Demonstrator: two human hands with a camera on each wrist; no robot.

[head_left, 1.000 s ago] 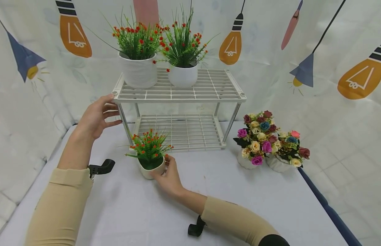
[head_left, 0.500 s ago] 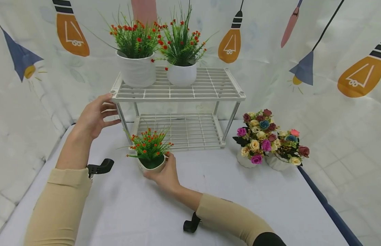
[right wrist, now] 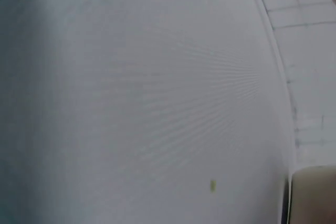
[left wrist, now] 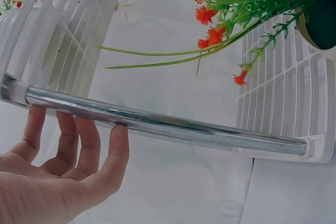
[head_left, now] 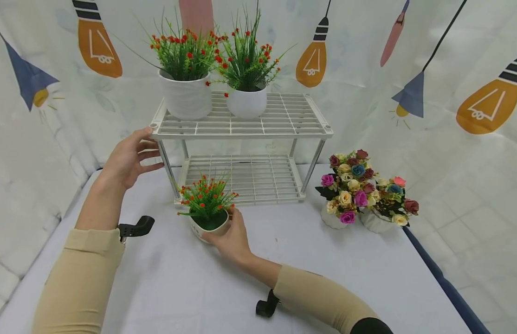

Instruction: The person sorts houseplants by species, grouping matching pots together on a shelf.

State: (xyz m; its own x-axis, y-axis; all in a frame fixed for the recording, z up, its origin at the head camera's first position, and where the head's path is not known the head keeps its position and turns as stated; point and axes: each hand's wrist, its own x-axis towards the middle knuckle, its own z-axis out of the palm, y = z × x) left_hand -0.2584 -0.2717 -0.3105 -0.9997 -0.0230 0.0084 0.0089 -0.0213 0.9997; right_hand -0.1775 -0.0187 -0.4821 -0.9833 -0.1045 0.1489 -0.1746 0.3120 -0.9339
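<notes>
Beside the near left corner of the white two-tier wire rack [head_left: 283, 136], my left hand [head_left: 126, 160] has its fingers extended and spread. Its fingertips [left wrist: 119, 132] touch the rack's metal post [left wrist: 163, 124]. My right hand [head_left: 233, 239] grips a small white pot of artificial red flowers [head_left: 208, 225] from its right side, thumb at the front of the pot. That pot is slightly tilted, just in front of the lower shelf [head_left: 258, 178]. Leaves and red flowers overlap the rack in the left wrist view. The right wrist view shows neither hand nor pot.
Two white pots of red-flowered grass [head_left: 187, 99] [head_left: 247, 103] stand on the upper shelf. Two pots of mixed roses [head_left: 352, 190] [head_left: 392, 202] are on the right of the white-covered table [head_left: 325, 260]. A printed curtain [head_left: 367, 46] hangs behind.
The right hand and its small flower pot have shifted slightly to the right, after a small move left earlier. The left hand stays at the rack's corner.
</notes>
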